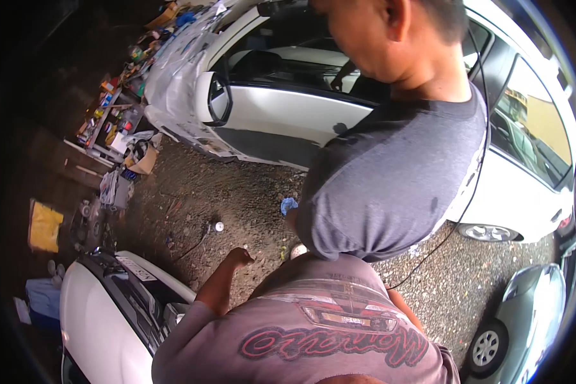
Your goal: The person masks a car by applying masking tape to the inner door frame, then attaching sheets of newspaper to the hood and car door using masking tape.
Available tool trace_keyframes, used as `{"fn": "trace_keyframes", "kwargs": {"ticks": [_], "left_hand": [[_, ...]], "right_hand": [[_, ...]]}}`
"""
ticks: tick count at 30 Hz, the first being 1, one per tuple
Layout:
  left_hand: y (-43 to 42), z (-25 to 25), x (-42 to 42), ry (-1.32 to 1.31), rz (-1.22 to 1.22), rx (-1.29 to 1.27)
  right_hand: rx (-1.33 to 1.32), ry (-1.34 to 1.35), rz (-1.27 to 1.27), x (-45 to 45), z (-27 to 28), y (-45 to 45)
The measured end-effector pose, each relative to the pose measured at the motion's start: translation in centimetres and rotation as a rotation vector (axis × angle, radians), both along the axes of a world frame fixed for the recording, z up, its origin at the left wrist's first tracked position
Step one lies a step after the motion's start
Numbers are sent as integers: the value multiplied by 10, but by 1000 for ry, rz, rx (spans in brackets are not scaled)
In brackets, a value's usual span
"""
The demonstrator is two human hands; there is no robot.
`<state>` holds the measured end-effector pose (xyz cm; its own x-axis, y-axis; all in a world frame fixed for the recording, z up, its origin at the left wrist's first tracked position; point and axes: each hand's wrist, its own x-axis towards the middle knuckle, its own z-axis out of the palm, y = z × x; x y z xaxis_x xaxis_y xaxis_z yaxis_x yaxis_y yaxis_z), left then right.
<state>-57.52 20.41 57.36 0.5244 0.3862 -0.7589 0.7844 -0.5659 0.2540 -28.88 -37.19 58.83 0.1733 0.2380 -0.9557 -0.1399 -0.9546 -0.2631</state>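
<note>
My left hand (239,256) hangs in front of my printed shirt (336,326), over the gravel. Its fingers are loosely bent and somewhat apart, and nothing shows in them. On my right side only a strip of forearm is visible; the hand is hidden behind the shirt and a co-worker. That co-worker, in a grey shirt (390,179), stands close in front of me, with a crumpled blue cloth (288,205) at their hand. A small white-topped object (219,226) with a hose lies on the ground beyond my left hand.
A white car (288,118) with patchy grey panels stands behind the co-worker. Another white car (102,313) is at lower left, a pale car (525,320) at lower right. Cluttered shelves (112,121) and a cardboard box (144,160) are at left. A thin cable passes the co-worker.
</note>
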Motion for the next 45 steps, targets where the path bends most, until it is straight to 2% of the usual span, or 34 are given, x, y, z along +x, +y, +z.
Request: {"fn": "trace_keyframes", "kwargs": {"ticks": [1, 3, 6, 9, 13, 15, 18, 22, 24, 25, 28, 30, 31, 33, 34, 37, 39, 40, 42, 44, 45], "left_hand": [[-2, 3, -3, -5, 14, 5], [-8, 13, -7, 42, -142, 99], [-21, 21, -21, 55, -148, 81], [-37, 22, -39, 18, -36, -11], [-63, 11, -57, 40, -24, -6], [-75, 2, -62, 55, -186, 64], [-88, -1, -64, 146, -276, -61], [-100, -2, -60, 190, -212, -53], [-101, 2, -57, 232, -390, -26], [-98, 0, -56, 224, -388, -23], [-83, 6, -54, 206, -406, -25], [-67, 8, -55, 229, -287, -97], [-62, 1, -52, 221, -286, -90], [-37, -4, -54, 195, -383, -58], [-27, -2, -50, 189, -390, -45], [7, 2, -36, 150, -294, -17], [33, 4, -39, -326, -198, -97], [42, 13, -32, -323, -217, -97], [50, 56, 1, -541, 215, -367], [80, 92, 35, -769, 111, -419], [87, 119, 51, -770, 127, -399]], "right_hand": [[0, 7, 8, 1, -1, -1], [-3, 17, 21, 2, -3, -6], [-7, 32, 46, 5, -5, -11], [-11, 47, 66, 6, -9, -18], [-19, 60, 85, 10, -13, -24], [-26, 69, 92, 12, -14, -26], [-37, 67, 99, 15, -16, -29], [31, -20, -20, 19, -16, -22], [18, 12, 13, 23, -21, -13], [19, 4, 15, 25, -28, -9], [-7, -3, 35, 28, -29, 15], [12, -40, -122, 27, -21, 36], [18, -48, -122, 32, -21, 45], [68, -95, 38, 35, -10, 84], [78, -104, 30, 39, -7, 101], [171, -107, -154, 46, -5, 154], [232, -103, -163, 51, -9, 195], [283, -97, -157, 57, -4, 215], [375, -250, -205, 60, 12, 256], [470, -376, -119, 59, 58, 309], [500, -385, -133, 62, 73, 331]]}}
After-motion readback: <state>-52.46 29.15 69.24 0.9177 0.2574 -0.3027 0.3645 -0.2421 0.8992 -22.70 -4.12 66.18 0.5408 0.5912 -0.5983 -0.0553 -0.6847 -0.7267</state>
